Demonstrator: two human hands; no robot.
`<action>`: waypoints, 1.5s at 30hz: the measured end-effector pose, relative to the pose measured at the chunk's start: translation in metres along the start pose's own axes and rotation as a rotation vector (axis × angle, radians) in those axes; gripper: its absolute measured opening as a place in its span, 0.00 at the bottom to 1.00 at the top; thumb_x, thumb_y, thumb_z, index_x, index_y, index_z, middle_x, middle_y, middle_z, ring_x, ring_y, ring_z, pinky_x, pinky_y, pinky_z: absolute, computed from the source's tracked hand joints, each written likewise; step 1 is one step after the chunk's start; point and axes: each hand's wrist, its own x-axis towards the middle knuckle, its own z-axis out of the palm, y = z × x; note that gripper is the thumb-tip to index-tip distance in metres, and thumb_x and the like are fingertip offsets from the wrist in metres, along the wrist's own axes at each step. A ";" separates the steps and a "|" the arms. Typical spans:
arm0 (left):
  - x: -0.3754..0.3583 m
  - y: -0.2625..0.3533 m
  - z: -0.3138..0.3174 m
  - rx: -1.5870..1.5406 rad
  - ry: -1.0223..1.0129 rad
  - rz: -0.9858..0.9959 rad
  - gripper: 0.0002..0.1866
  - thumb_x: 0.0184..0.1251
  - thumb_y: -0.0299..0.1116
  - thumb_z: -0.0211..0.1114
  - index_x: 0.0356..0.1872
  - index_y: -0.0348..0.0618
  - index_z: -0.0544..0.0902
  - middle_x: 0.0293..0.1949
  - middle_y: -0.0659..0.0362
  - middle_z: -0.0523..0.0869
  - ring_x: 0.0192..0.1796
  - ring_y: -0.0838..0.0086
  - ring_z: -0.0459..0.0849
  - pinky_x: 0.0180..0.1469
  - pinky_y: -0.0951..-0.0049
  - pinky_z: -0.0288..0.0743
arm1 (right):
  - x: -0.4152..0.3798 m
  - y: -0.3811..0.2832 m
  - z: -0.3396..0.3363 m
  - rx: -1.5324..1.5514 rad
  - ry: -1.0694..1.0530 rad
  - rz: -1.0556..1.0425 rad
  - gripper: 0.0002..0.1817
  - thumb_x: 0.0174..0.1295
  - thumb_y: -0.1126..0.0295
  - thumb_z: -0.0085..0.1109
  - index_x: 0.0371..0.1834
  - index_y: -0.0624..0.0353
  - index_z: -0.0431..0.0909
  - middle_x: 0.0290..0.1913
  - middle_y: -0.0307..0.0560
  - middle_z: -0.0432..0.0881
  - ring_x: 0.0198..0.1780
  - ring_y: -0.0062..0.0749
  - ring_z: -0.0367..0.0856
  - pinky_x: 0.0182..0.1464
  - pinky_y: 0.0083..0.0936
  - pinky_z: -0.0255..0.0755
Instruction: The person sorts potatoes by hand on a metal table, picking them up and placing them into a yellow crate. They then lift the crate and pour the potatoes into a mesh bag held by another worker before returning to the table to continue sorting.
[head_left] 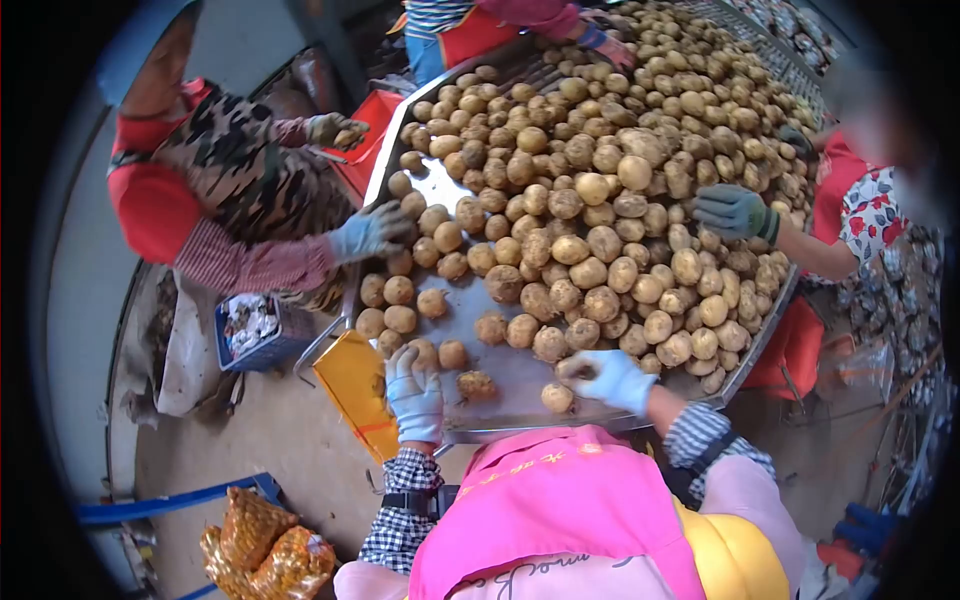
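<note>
My left hand (pixel 413 397), in a pale blue and white glove, reaches over the near left edge of a metal sorting table (pixel 465 412). Its fingers are stretched out, with the tips beside a potato (pixel 423 354). My right hand (pixel 608 380), gloved alike, is over the near edge with its fingers curled inward. A dark patch shows at the fingertips; whether it is soiled glove or something held, I cannot make out. Just left of that hand lies a single potato (pixel 557 398). Between my hands is a rough, darker, lumpy potato (pixel 476 386).
A large heap of potatoes (pixel 640 175) covers the far and right parts. Co-workers' gloved hands reach in from left (pixel 370 232) and right (pixel 735 212). A yellow chute (pixel 357 392) hangs at the left edge. A blue crate (pixel 262 332) and filled net bags (pixel 262 548) are on the floor.
</note>
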 end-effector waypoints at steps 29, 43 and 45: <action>-0.028 -0.010 0.005 0.287 -0.433 0.051 0.32 0.55 0.46 0.74 0.60 0.47 0.75 0.62 0.47 0.74 0.65 0.48 0.69 0.69 0.53 0.63 | 0.005 0.031 0.095 -0.912 0.242 -0.312 0.19 0.63 0.70 0.47 0.54 0.34 0.79 0.64 0.45 0.74 0.67 0.41 0.70 0.60 0.56 0.65; 0.049 0.045 0.100 0.313 -0.679 0.131 0.27 0.58 0.30 0.65 0.62 0.51 0.73 0.60 0.42 0.75 0.57 0.43 0.78 0.56 0.51 0.76 | 0.017 -0.008 0.061 -1.125 0.166 -0.006 0.17 0.63 0.64 0.54 0.55 0.45 0.79 0.63 0.42 0.74 0.55 0.41 0.77 0.48 0.44 0.75; 0.049 0.038 0.106 0.261 -0.694 0.109 0.27 0.58 0.29 0.65 0.61 0.51 0.74 0.59 0.42 0.76 0.56 0.44 0.79 0.57 0.52 0.76 | 0.021 -0.003 0.066 -1.103 0.118 0.021 0.15 0.64 0.65 0.53 0.53 0.45 0.80 0.61 0.41 0.76 0.55 0.41 0.78 0.47 0.44 0.75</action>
